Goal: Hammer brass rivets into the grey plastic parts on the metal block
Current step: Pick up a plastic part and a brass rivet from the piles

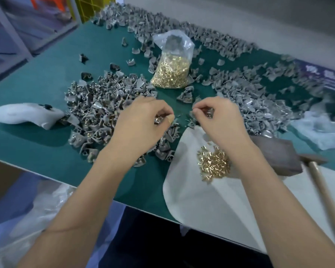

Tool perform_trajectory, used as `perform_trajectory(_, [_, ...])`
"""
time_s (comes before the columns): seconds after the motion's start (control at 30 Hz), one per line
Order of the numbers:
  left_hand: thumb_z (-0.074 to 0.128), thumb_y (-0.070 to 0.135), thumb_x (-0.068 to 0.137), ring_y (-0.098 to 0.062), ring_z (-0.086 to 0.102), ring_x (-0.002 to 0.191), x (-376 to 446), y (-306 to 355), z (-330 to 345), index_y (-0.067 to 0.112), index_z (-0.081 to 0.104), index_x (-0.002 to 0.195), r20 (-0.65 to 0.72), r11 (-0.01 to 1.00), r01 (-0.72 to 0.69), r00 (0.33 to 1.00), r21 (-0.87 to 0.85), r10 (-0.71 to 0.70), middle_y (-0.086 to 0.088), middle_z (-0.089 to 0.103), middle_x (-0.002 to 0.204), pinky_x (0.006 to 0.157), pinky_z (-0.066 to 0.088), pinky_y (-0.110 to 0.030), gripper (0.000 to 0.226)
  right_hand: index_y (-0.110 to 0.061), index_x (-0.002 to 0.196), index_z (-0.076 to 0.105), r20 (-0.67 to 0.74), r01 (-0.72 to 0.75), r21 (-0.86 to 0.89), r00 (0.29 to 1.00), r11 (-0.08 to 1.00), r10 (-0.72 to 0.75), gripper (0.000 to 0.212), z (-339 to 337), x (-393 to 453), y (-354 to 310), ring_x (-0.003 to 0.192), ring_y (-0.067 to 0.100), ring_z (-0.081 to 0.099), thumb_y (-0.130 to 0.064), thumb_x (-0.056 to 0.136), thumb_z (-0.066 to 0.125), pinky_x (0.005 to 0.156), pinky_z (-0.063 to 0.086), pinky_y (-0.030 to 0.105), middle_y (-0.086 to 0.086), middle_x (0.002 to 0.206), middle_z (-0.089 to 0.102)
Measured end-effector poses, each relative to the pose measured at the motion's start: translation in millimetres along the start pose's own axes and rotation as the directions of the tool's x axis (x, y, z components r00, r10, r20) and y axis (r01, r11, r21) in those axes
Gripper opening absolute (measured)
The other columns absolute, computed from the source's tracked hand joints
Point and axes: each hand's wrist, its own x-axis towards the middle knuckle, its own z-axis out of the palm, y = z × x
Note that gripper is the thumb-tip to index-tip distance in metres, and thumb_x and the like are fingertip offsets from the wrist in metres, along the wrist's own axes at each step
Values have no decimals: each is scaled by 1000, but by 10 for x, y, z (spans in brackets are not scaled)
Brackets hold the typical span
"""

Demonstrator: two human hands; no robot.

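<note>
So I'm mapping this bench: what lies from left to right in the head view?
White cloth bundle → left hand → right hand → metal block → hammer.

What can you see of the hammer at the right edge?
The hammer lies on the green table at the right edge, untouched by either hand. Its dark metal head rests against the near end of the dark metal block; a pale wooden handle runs down towards the person and out of frame. It is blurred, so finer detail cannot be told.
</note>
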Motion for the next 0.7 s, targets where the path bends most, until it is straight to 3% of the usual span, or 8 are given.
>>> perform_trajectory(0.13, [66, 35, 94, -10, 54, 98, 250, 110, 146, 33, 70, 102, 106, 997, -29, 994, 70, 22, 15, 65, 96, 74, 40, -28, 9, -29, 97, 78, -27, -118, 15, 993, 993, 118, 14, -177, -8, 286, 93, 10, 65, -25, 95, 65, 89, 56, 43, -17, 93, 73])
perform_trajectory(0.23, [65, 36, 96, -14, 58, 101, 497, 155, 239, 30, 69, 113, 204, 991, -42, 979, 129, 15, 10, 65, 104, 77, 45, -29, 18, -31, 99, 78, -26, -150, 18, 988, 989, 151, 14, -232, 6, 399, 94, 8, 65, -26, 95, 66, 89, 56, 42, -19, 94, 72])
perform_trajectory(0.37, [64, 32, 98, -28, 60, 114, 824, 223, 353, 22, 60, 135, 279, 982, -18, 959, 190, -36, -4, 60, 127, 91, 53, -43, 39, -27, 98, 79, -39, -146, 18, 988, 989, 147, 15, -221, 72, 486, 89, 10, 65, -25, 96, 65, 86, 56, 42, -15, 91, 73])
perform_trajectory(0.47, [60, 42, 98, -33, 61, 118, 1025, 272, 462, 19, 46, 147, 316, 963, -21, 946, 270, -68, -9, 53, 140, 92, 55, -47, 55, -25, 96, 78, -68, -132, 17, 989, 991, 133, 15, -177, 116, 542, 88, 13, 65, -24, 97, 64, 85, 55, 40, -13, 89, 73])
perform_trajectory(0.53, [52, 57, 99, -34, 60, 120, 1117, 296, 555, 19, 37, 152, 353, 927, -58, 932, 370, -82, -9, 51, 144, 89, 54, -47, 68, -25, 95, 78, -109, -113, 27, 987, 993, 115, 15, -153, 117, 578, 87, 9, 64, -23, 97, 63, 84, 54, 35, -15, 88, 71])
perform_trajectory(0.6, [38, 68, 99, -35, 53, 130, 1176, 328, 642, 17, 27, 157, 389, 889, -80, 914, 452, -116, -10, 46, 150, 93, 50, -49, 78, -25, 96, 77, -135, -115, 86, 983, 990, 126, 15, -153, 108, 619, 84, 1, 62, -23, 97, 63, 78, 51, 19, -19, 87, 69])
perform_trajectory(0.7, [29, 64, 102, -36, 44, 137, 1224, 364, 740, 13, 28, 156, 411, 874, -63, 897, 481, -161, -10, 36, 157, 99, 46, -52, 74, -29, 98, 77, -147, -141, 206, 974, 968, 173, 15, -176, 85, 656, 81, -6, 62, -24, 98, 62, 68, 41, 6, -22, 87, 70])
